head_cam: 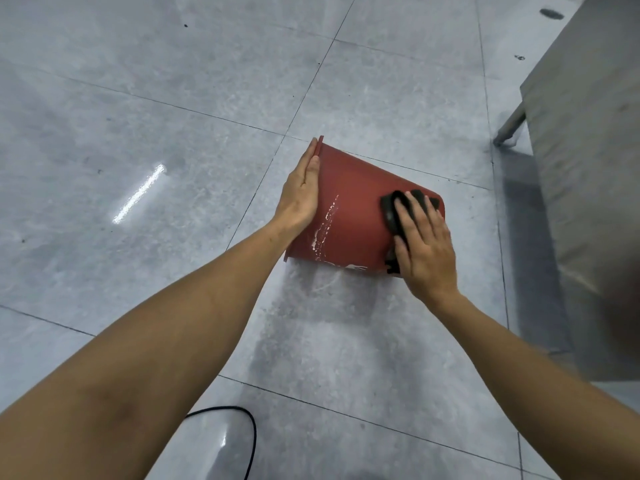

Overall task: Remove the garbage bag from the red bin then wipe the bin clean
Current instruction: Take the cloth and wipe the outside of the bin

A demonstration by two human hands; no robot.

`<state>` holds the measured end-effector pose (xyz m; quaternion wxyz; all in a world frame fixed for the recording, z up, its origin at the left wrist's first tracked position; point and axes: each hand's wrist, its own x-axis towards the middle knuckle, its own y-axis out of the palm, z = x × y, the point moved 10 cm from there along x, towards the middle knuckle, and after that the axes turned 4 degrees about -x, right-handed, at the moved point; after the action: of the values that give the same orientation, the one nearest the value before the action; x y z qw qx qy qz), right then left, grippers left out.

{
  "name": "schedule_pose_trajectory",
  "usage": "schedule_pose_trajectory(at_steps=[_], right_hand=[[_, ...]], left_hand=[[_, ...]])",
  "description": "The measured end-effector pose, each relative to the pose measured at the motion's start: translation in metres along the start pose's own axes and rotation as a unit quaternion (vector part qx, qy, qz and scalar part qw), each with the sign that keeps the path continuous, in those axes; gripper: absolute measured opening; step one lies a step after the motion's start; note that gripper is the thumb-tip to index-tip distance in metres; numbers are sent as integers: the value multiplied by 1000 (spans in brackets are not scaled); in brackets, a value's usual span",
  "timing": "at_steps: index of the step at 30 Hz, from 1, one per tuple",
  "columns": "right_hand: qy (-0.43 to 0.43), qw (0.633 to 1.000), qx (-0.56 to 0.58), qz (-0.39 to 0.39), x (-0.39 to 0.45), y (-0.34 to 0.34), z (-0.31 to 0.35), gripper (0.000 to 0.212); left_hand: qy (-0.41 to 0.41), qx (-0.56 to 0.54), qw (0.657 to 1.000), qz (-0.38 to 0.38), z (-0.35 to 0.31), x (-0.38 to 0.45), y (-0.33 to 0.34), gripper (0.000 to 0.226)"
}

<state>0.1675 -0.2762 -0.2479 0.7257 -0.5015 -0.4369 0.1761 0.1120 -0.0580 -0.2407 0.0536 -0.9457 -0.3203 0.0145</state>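
Red bin (349, 216) found lying on its side on grey tiled floor (173, 98), rim toward the left, base toward the right. No garbage bag seen on it. White streaks and drips noted on outer wall near the middle and along the lower edge.

Left hand (301, 192) laid flat against the rim end, fingers straight and together, nothing gripped; bracing contact only. Right hand (424, 251) pressed palm-down on a dark cloth (391, 209) spread over the wall near the base end, fingers extended and slightly splayed, not curled round the cloth. Cloth partly hidden under the hand; lower corner hanging down the near side of the bin.

Grey metal table (588, 150) recorded at right edge, one leg visible, well apart from the bin. Black cable (247, 427) looped on floor at bottom, near the left forearm.
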Motion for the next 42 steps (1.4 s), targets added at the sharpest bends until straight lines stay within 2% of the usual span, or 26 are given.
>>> schedule_pose_trajectory(at_steps=[2, 5, 8, 11, 14, 17, 20, 23, 25, 27, 30, 32, 34, 37, 40, 42], right_hand=[[89, 996, 26, -7, 9, -7, -21, 51], [239, 967, 85, 8, 43, -7, -43, 46], [299, 945, 100, 92, 80, 5, -40, 41], [255, 949, 118, 141, 106, 13, -7, 40], [160, 971, 129, 123, 117, 17, 43, 44], [59, 990, 92, 93, 100, 16, 79, 54], [-41, 997, 37, 47, 66, 10, 83, 54], [-89, 996, -8, 29, 33, 10, 64, 53], [-81, 996, -14, 23, 18, 8, 40, 53], [-30, 999, -3, 10, 12, -1, 12, 52], [137, 990, 41, 1, 27, -12, -30, 50], [244, 966, 79, 34, 49, -6, -47, 45], [299, 943, 91, 111, 74, 7, -48, 41], [301, 931, 105, 177, 98, 19, -29, 41], [219, 958, 126, 138, 115, 17, 14, 37], [142, 975, 124, 121, 111, 17, 46, 45]], left_hand=[[-1, -3, 1000, 0, 1, -2, 2, 45], [-1, -8, 1000, -3, 2, -5, 2, 44], [-3, -15, 1000, -5, 2, -5, 1, 44], [-2, -15, 1000, -9, 2, -6, 1, 44], [-5, -19, 1000, -11, 0, -4, 0, 44], [-14, -30, 999, -6, -1, -2, 2, 44], [-19, -28, 999, -12, -2, -2, 1, 43], [-21, -18, 1000, -14, -3, -3, 0, 43], [-21, -20, 999, -12, -3, -3, 0, 43], [-21, -27, 999, -8, -1, -5, 1, 43], [-16, -32, 999, -3, -1, -7, 0, 43], [-13, -36, 999, -3, -1, -8, 0, 43], [-13, -39, 999, -4, -1, -8, 0, 43], [-8, -39, 999, -6, 0, -10, 0, 43], [-6, -38, 999, -8, 0, -6, 0, 42], [-8, -31, 999, -10, -1, -2, 0, 43]])
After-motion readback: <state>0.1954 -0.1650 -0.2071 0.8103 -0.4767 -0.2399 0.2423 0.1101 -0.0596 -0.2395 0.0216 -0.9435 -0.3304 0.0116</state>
